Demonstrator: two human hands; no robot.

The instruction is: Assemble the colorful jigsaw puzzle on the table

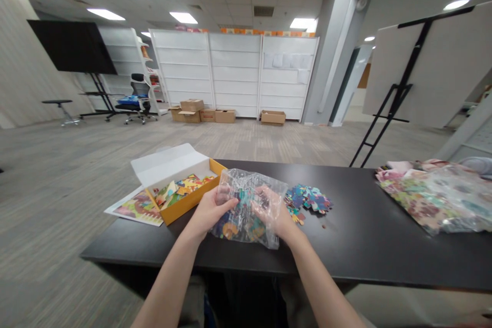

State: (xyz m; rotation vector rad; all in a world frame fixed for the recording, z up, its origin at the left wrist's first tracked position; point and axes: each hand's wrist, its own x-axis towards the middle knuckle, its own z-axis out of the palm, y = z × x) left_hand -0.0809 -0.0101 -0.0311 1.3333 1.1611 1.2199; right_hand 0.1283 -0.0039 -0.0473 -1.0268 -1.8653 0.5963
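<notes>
A clear plastic bag (246, 230) with colourful jigsaw pieces in its lower part is held over the table's near half. My left hand (215, 207) grips the bag's left side, thumb on top. On the bag's right side, my right hand (271, 207) is closed on the plastic, its fingers partly behind the crinkled film. Just right of the bag lies a pile of blue and purple puzzle pieces (309, 199). To the left stands an open yellow box (188, 210) with its white lid folded back and larger puzzle pieces (180, 188) inside.
A printed picture sheet (138, 207) lies partly under the box at the table's left edge. Plastic-wrapped colourful packs (438, 195) cover the right end of the black table (357, 251). Beyond stand an easel (400, 82), cardboard boxes (192, 111) and an office chair (136, 97).
</notes>
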